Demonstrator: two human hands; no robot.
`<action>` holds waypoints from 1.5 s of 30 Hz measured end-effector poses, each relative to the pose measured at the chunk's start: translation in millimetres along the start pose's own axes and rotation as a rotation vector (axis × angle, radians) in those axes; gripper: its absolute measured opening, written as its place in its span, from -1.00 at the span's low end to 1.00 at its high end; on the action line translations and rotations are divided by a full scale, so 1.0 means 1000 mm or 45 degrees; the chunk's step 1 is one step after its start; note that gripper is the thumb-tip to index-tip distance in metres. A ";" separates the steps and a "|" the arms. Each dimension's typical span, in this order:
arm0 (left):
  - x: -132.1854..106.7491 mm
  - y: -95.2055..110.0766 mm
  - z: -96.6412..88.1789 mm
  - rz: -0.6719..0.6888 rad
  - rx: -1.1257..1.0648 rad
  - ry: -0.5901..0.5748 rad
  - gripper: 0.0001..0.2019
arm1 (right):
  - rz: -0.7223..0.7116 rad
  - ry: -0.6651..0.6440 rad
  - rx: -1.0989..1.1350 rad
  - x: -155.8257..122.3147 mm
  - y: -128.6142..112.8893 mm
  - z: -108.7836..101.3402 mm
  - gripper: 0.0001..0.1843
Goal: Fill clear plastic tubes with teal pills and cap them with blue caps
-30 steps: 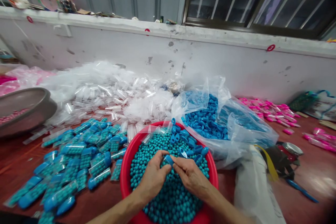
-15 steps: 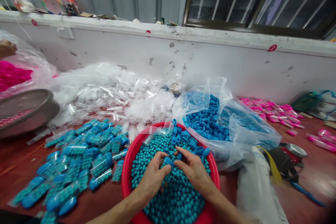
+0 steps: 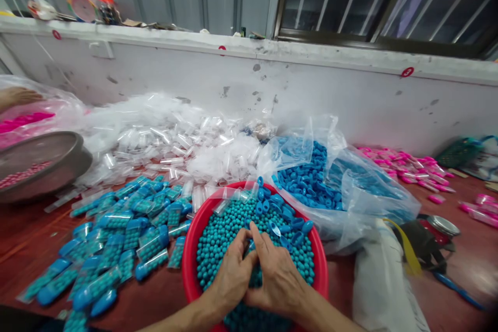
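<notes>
Both of my hands are pressed together in a red basin (image 3: 189, 254) full of small teal beads (image 3: 218, 238). My left hand (image 3: 232, 276) curls its fingers down into the beads. My right hand (image 3: 274, 274) lies against it, fingers closed; what they hold is hidden. Loose blue caps (image 3: 284, 212) and a few clear tubes (image 3: 221, 206) lie at the basin's far rim. To the left of the basin lies a pile of filled tubes with blue caps (image 3: 116, 241).
A heap of empty clear tubes (image 3: 167, 140) lies behind. A clear bag of blue caps (image 3: 311, 176) sits right of the basin. A grey basin (image 3: 42, 158) and another person's hand (image 3: 17, 96) are far left. Pink tubes (image 3: 404, 168) lie far right.
My hands dropped from holding a blue-capped tube above the beads and closed together down into the beads. At the far left another person's hand came into view and a bag of pink pieces shifted.
</notes>
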State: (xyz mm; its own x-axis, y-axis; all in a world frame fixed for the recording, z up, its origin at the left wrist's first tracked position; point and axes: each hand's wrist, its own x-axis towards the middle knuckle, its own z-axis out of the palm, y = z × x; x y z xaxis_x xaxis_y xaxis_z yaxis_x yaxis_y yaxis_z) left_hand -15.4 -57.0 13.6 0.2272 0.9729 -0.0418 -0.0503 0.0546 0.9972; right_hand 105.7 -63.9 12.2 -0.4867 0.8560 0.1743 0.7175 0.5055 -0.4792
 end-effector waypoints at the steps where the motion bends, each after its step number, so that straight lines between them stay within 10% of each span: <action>1: -0.001 0.000 0.002 0.010 0.004 0.044 -0.93 | -0.010 0.002 -0.041 0.000 -0.001 0.000 0.14; 11: 0.004 -0.005 0.000 0.026 0.103 0.045 -0.90 | 0.142 -0.140 0.432 -0.002 0.006 -0.002 0.10; 17: -0.006 0.023 -0.088 -0.064 0.500 0.173 -0.69 | 0.379 -0.038 0.582 -0.001 0.036 -0.020 -0.43; 22: -0.016 0.045 -0.153 -0.115 1.646 0.752 -0.55 | 0.255 -0.086 0.167 0.007 0.042 -0.023 -0.73; 25: -0.006 0.047 -0.139 0.021 1.896 0.840 -0.60 | 0.272 -0.116 -0.111 0.025 0.032 -0.018 -0.74; 32: 0.050 0.012 -0.074 0.109 2.024 0.282 -0.72 | 0.317 -0.200 -0.540 0.060 0.012 0.009 -0.79; 39: 0.061 -0.024 -0.071 0.212 2.084 0.155 -0.60 | 0.142 -0.165 -0.327 0.036 0.022 0.000 -0.87; 45: 0.046 -0.004 -0.071 0.141 1.992 -0.153 -0.65 | 0.073 -0.050 -0.310 0.022 0.032 -0.011 -0.89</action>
State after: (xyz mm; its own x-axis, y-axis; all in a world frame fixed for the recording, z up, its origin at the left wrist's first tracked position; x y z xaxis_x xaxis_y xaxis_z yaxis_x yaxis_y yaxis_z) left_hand -73.5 3.0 3.0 0.3675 0.9292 -0.0384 0.9286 -0.3643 0.0703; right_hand 123.6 -27.2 9.9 -0.4577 0.8814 0.1168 0.8408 0.4718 -0.2653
